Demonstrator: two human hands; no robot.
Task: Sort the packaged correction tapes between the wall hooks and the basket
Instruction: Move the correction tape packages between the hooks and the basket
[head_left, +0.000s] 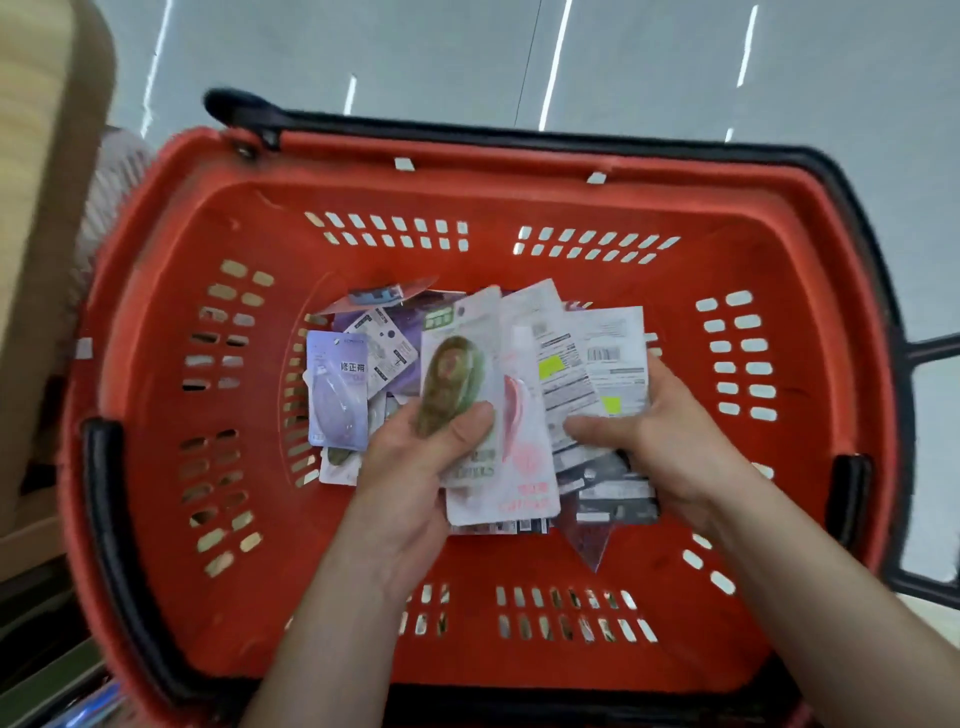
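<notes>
A red plastic basket (171, 364) with slotted walls fills the view below me. Both my hands are inside it. My left hand (410, 467) grips a fanned stack of packaged correction tapes; the top one is a green tape pack (457, 374), with a pink pack (524, 452) under it. My right hand (660, 441) holds several packs turned back side up, showing barcodes and yellow stickers (592, 358). A purple pack (337, 389) and several others lie loose on the basket floor at the left. No wall hooks are in view.
The basket has black handles (109, 499) folded down along its rim. A pale grey shiny floor (675, 67) lies beyond it. A beige wooden fixture (41, 156) stands at the left edge.
</notes>
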